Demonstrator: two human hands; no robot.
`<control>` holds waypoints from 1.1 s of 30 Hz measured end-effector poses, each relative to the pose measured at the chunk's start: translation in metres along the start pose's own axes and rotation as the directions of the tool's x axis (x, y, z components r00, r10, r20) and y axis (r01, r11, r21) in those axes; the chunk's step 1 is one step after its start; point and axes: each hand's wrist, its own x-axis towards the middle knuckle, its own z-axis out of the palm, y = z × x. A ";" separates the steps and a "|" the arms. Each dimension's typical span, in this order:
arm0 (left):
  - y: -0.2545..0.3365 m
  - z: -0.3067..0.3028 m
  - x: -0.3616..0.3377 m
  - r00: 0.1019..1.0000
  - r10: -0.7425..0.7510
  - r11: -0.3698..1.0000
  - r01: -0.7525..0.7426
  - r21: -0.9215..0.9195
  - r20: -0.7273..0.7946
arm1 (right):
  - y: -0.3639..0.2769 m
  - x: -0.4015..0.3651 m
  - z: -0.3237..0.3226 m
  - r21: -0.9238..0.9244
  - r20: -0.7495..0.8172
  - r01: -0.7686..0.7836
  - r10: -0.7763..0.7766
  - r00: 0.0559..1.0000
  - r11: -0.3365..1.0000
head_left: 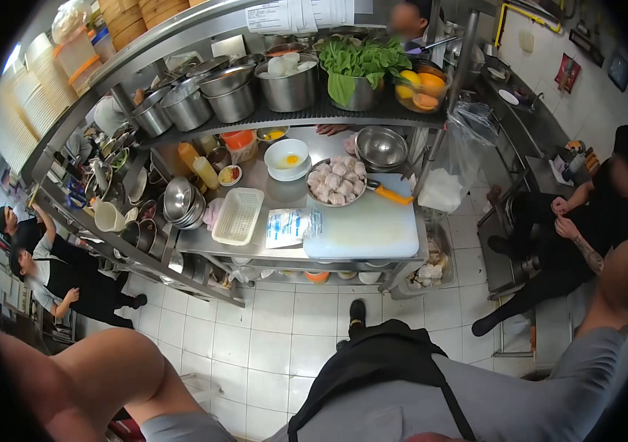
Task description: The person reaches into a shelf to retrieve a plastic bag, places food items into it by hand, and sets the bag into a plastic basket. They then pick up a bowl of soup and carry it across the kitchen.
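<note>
Both my forearms are raised close to the camera at the lower left and right edges; neither my left hand nor my right hand can be seen. In front of me stands a steel counter. On it lies a white cutting board (pixel 362 232). A metal bowl of pale, rounded lumps (pixel 336 182), garlic bulbs or dumplings, sits at the board's back edge. Beside it rests a knife with a yellow-orange handle (pixel 392 194). A blue-and-white plastic packet (pixel 287 227) lies at the board's left side, and a white plastic basket (pixel 239 215) is farther left.
A white bowl with a yolk (pixel 290 159), squeeze bottles (pixel 205 172) and stacked steel bowls (pixel 382 147) stand farther back. Overhead, a shelf (pixel 284 116) carries pots, leafy greens (pixel 358 62) and oranges (pixel 422 88). Co-workers are at left and behind the shelf; another person sits at right.
</note>
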 end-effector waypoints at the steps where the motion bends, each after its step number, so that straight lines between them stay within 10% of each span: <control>1: 0.006 -0.004 0.012 0.998 0.043 0.999 -0.043 -0.005 0.044 | 0.002 0.009 0.006 -0.004 -0.005 0.013 -0.013 1.000 1.000; 17: 0.015 -0.033 0.157 0.972 -0.104 0.965 0.048 0.258 0.211 | 0.088 0.005 0.067 -0.070 -0.195 -0.100 0.085 0.977 0.992; 33: 0.035 0.160 0.212 0.883 -0.069 0.981 -0.025 0.194 0.464 | 0.116 -0.084 0.125 -0.021 -0.304 -0.051 0.042 0.952 0.998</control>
